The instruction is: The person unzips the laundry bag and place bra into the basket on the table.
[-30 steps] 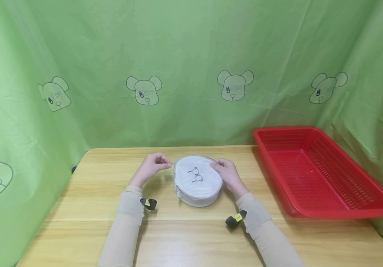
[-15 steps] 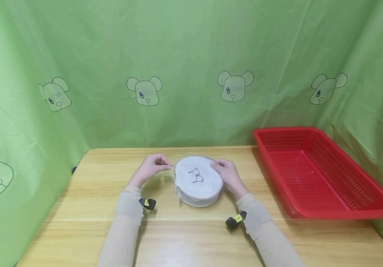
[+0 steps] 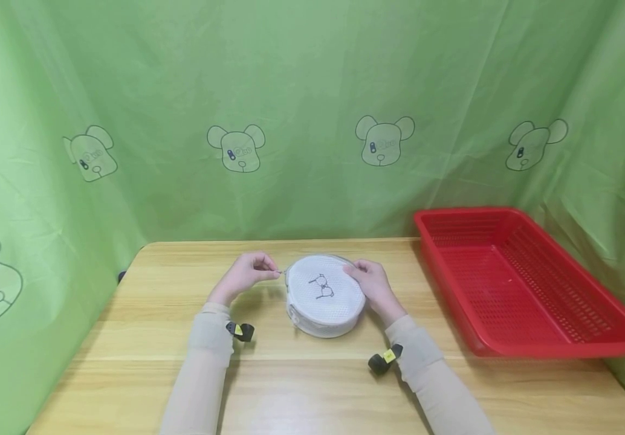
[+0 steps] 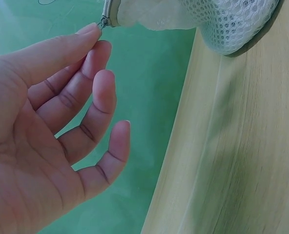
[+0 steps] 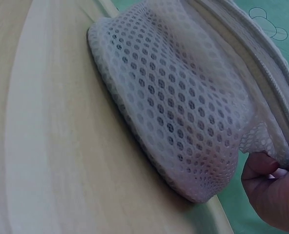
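A round white mesh laundry bag (image 3: 320, 302) with a small line drawing on its lid sits on the wooden table (image 3: 291, 386). At its left edge my left hand (image 3: 244, 277) pinches the zipper pull (image 4: 103, 21) between thumb and index finger, the other fingers loosely bent. My right hand (image 3: 372, 284) grips the bag's right rim, thumb on top of the lid. From the right wrist view, the honeycomb mesh side shows, with the zipper track (image 5: 269, 73) running along its upper rim and a curled finger under that rim.
A large red plastic basket (image 3: 456, 302) with slotted walls stands at the right of the table. Green curtains (image 3: 312, 181) printed with bear heads hang behind and at both sides. Each wrist wears a small black camera (image 3: 244, 331) on a cuff.
The left hand, pinching the zipper pull, has crept slightly toward the near side along the bag's left edge. The right hand keeps its grip, and the bag has barely shifted.
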Demonstrator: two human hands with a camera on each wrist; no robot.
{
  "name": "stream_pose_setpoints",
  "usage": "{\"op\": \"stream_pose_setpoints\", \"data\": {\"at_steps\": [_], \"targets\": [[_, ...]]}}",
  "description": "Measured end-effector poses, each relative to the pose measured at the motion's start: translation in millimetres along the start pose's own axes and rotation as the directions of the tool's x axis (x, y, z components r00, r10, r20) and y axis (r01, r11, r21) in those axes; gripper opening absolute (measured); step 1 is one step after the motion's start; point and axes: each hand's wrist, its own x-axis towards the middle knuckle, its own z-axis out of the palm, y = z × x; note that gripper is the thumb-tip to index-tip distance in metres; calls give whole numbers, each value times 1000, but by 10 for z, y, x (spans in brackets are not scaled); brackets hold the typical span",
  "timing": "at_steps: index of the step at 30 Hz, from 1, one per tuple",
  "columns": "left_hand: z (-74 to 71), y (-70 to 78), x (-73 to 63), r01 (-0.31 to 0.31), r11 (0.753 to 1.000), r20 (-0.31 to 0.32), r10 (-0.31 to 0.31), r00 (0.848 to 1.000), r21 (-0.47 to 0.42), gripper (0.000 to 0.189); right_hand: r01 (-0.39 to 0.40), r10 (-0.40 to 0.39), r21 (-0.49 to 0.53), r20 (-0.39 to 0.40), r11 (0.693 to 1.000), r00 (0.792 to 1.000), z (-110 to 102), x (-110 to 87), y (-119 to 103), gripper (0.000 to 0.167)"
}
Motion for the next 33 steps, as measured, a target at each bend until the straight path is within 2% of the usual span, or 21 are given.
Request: {"op": "stream_pose_setpoints", "data": {"at_steps": [12,22,26,33], "targets": [[0,6,-17,-6,1000,35,6,999,-1,14,1,-2,-23,-26,1000,1000,-21,-10,-11,23],[2,7,-8,-18,1000,41,17,999,3,21,-3,2,-25,-33,1000,999,-14,-21,-20,21],[1,15,-9,-10,1000,15,9,1000,14,19,-7,7,-16,-28,1000,1000,-24,-7,-14,23],[11,10,-1,10,999,-71,-7,997,36,14,-16,16,8,20,1000,1000,-65,-4,-23,20]]}}
